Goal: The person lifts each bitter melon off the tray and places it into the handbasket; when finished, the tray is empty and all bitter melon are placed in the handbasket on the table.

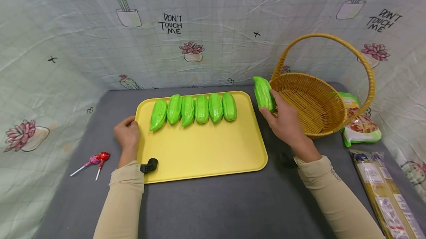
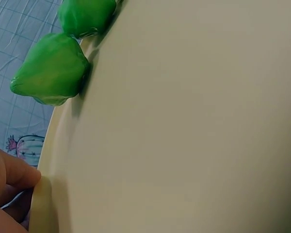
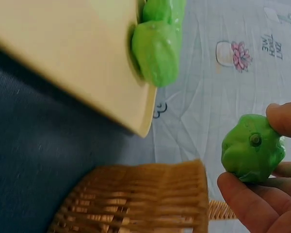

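My right hand (image 1: 287, 122) grips a green bitter melon (image 1: 264, 94) between thumb and fingers, just left of the wicker basket (image 1: 307, 100). In the right wrist view, the blunt stem end of this bitter melon (image 3: 252, 145) faces the camera, held above the basket's rim (image 3: 150, 170). On the yellow tray (image 1: 206, 150), several more bitter melons (image 1: 202, 108) lie side by side along the far edge. My left hand (image 1: 128, 132) pinches the tray's left rim, and the left wrist view shows its fingertips (image 2: 31, 175) on that rim.
Two lollipops (image 1: 96, 159) lie on the grey table left of the tray. Right of the basket is a green food packet (image 1: 361, 124), with a long clear pack of noodle-like sticks (image 1: 382, 191) nearer. The basket's tall handle (image 1: 364, 61) arches upward. Printed cloth (image 1: 219, 28) hangs behind.
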{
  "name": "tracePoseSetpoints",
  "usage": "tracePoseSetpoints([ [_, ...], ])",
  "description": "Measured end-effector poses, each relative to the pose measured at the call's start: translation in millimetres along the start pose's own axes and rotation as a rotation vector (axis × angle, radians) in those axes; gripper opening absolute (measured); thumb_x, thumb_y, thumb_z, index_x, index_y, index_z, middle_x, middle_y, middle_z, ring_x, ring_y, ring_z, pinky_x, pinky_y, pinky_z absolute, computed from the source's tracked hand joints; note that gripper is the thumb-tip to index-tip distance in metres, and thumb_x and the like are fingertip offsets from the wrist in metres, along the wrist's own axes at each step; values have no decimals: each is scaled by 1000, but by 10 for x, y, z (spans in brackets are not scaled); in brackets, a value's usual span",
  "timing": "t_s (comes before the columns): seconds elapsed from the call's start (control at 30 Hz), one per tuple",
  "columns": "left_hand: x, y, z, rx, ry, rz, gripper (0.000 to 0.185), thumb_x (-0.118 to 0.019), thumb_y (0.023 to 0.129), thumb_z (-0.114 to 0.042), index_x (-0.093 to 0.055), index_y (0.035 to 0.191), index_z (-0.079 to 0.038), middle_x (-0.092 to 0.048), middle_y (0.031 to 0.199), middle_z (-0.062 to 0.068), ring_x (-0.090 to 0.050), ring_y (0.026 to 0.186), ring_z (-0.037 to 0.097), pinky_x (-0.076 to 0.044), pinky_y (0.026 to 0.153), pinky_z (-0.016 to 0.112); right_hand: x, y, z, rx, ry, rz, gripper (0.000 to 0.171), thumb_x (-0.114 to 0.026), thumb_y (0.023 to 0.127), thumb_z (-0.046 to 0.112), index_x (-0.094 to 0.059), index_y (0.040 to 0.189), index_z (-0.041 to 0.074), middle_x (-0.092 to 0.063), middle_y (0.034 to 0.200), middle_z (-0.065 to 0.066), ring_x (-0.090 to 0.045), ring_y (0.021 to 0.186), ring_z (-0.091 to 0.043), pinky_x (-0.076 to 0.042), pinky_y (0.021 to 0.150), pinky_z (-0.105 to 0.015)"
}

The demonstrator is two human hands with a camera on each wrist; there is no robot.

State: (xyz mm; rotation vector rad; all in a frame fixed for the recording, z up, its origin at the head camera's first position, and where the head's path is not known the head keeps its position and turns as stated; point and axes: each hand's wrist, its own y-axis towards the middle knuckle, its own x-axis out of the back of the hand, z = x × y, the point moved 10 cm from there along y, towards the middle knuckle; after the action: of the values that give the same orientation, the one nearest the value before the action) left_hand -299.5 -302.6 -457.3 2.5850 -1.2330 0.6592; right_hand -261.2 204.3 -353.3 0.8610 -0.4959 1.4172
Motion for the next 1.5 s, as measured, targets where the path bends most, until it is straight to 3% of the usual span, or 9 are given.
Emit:
tracePoseSetpoints([
  [0.13,12,2,5,3,6,-11,34,-50,101,-7,-71,126,2,-70,126,22,-62,117,31,-46,93,34,57,-22,-70,-6,-24,-17,70,-60,104,25,-26,160,-1,-56,134,-33,-63,110,-46,-55,87,-58],
  [0.37,6,-9,6,9,19,-7,34,-49,101,-7,-71,127,1,-69,128,22,-61,120,31,-47,96,38,122,-61,-226,-24,-53,-13,71,-58,104,27,-25,160,-2,-58,129,-37,-63,106,-50,-54,81,-59],
  [0.63,4,-22,-19,9,10,-9,33,-50,101,-8,-72,125,0,-71,125,21,-62,116,29,-39,81,19,215,-88,-420,-32,-63,-30,71,-57,105,29,-26,159,-3,-58,124,-36,-62,95,-46,-51,73,-54],
  [0.83,0,-20,-18,11,12,-7,33,-50,102,-8,-71,126,1,-70,126,21,-61,118,29,-44,90,30,306,-58,-576,-86,-85,-30,71,-55,106,32,-25,159,-4,-58,124,-38,-62,94,-47,-51,73,-54],
  [1.13,-3,-19,-5,14,14,-11,33,-50,101,-8,-71,126,1,-70,126,20,-61,116,28,-40,83,21,393,-7,-918,-190,-135,-6,71,-53,106,34,-26,157,-6,-56,128,-39,-60,99,-49,-49,77,-57],
  [1.37,-1,-15,10,8,28,-17,34,-50,102,-8,-71,127,0,-70,127,19,-61,117,29,-46,93,33,382,21,-968,-207,-142,15,72,-52,106,36,-25,158,-6,-55,130,-38,-60,100,-48,-49,77,-56],
  [1.5,-2,-12,9,4,27,-22,34,-50,102,-8,-71,127,0,-70,127,20,-61,117,29,-46,93,34,405,45,-996,-214,-132,16,73,-51,106,38,-24,159,-5,-53,132,-39,-58,103,-48,-48,79,-57],
])
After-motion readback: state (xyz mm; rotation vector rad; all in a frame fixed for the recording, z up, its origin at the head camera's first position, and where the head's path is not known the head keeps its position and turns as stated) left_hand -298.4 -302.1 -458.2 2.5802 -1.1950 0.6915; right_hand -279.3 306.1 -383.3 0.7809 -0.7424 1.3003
